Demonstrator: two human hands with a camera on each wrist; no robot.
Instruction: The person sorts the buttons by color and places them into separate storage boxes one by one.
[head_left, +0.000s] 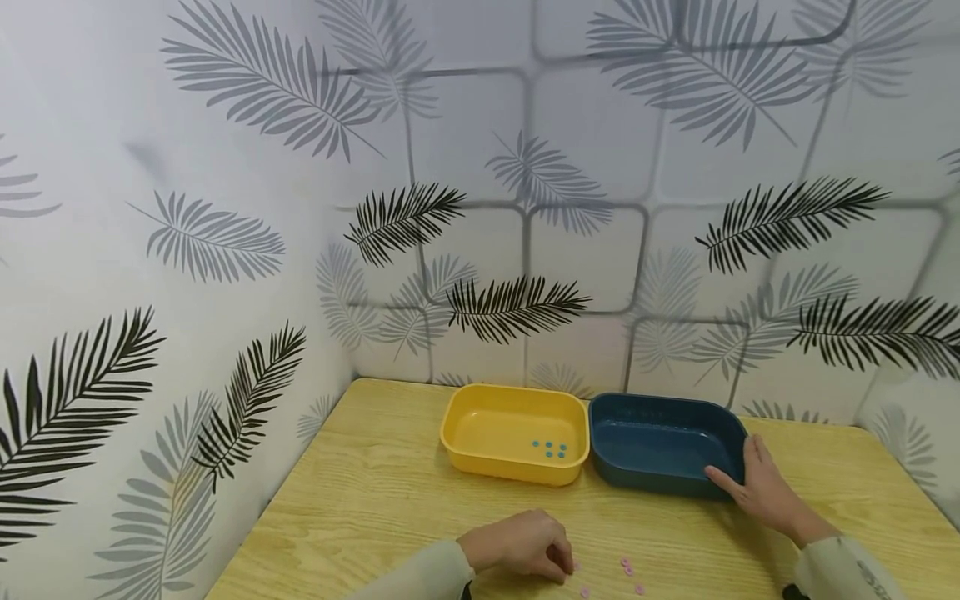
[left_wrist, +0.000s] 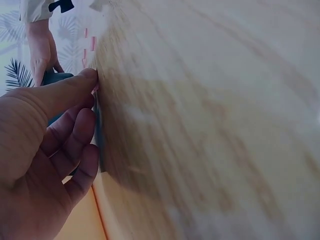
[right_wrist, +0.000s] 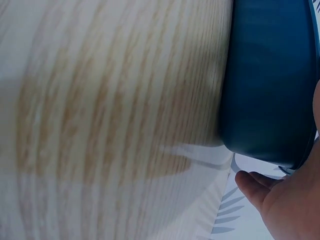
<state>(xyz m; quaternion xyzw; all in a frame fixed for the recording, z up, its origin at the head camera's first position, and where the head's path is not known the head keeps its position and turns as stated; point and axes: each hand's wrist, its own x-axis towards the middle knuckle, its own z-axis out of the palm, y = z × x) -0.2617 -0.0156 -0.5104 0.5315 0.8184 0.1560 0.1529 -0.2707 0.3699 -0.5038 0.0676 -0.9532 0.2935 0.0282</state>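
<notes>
My left hand (head_left: 528,546) is low over the table, thumb and forefinger brought together at the tabletop. A bit of pink shows at those fingertips in the left wrist view, apparently a small pink button (left_wrist: 96,87), mostly hidden by the thumb. Several more pink buttons (head_left: 627,567) lie just to the right of this hand. My right hand (head_left: 772,496) holds the dark blue tray (head_left: 660,482) by its right front corner, thumb over the rim and fingers along the outer side. In the right wrist view, the little finger (right_wrist: 252,187) stands off the tray wall.
Left of the blue tray, and against it, stands a yellow tray (head_left: 510,468) with several small blue buttons (head_left: 549,445) on its floor. Both trays sit near the back of the wooden table (head_left: 375,500). Leaf-patterned walls (head_left: 487,250) rise behind and to the left.
</notes>
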